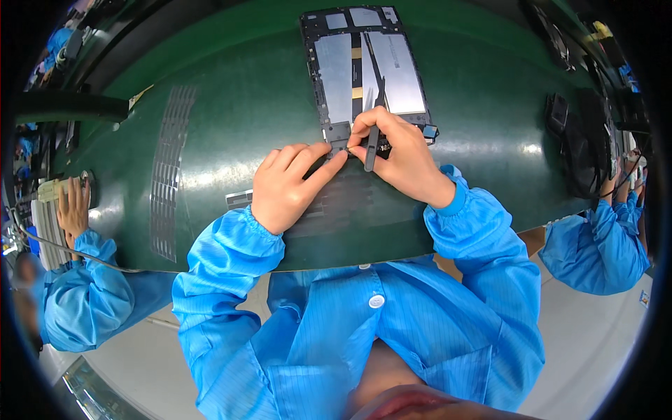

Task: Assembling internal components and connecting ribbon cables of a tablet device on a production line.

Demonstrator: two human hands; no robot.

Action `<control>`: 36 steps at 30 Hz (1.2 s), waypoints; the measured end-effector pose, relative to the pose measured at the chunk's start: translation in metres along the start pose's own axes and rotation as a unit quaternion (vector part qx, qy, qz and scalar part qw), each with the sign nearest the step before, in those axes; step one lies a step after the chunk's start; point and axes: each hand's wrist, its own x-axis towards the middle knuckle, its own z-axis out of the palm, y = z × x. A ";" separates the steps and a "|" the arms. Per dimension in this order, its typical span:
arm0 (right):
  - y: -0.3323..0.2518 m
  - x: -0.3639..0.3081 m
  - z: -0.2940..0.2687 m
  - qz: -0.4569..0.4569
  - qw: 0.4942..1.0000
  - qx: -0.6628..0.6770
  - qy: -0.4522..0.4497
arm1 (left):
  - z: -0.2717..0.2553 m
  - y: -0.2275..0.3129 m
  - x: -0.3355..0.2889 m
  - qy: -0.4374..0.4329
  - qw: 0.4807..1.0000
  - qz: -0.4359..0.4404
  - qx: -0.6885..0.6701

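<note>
An opened tablet frame (334, 77), black-edged with two silver panels and a dark central strip, lies lengthwise in front of me. My left hand (290, 178) rests at its lower left corner, its outstretched fingertips on the dark lower edge. Close by, my right hand (402, 157) is closed around dark tweezers (374, 143), whose tips point away from me over the frame. The thumb and a finger of that hand come together near the left fingertips. Whether they also pinch a small part there, I cannot make out.
The green tabletop (238, 84) carries a long sheet of dark strips (171, 161) on the left. A small strip sheet (239, 199) lies beside my left wrist. Co-workers in blue sleeves (91, 273) sit on both sides. A black pouch-like thing (584, 147) lies at right.
</note>
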 end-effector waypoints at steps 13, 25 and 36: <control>0.003 0.001 -0.003 0.010 1.000 0.009 -0.010 | 0.001 -0.001 0.000 -0.025 0.998 0.038 0.046; -0.005 -0.034 -0.019 0.108 0.950 0.288 0.045 | 0.009 0.001 0.006 0.000 0.998 -0.028 -0.056; 0.000 -0.031 -0.002 0.145 0.973 0.181 0.007 | 0.007 0.000 0.005 -0.014 0.997 -0.028 -0.067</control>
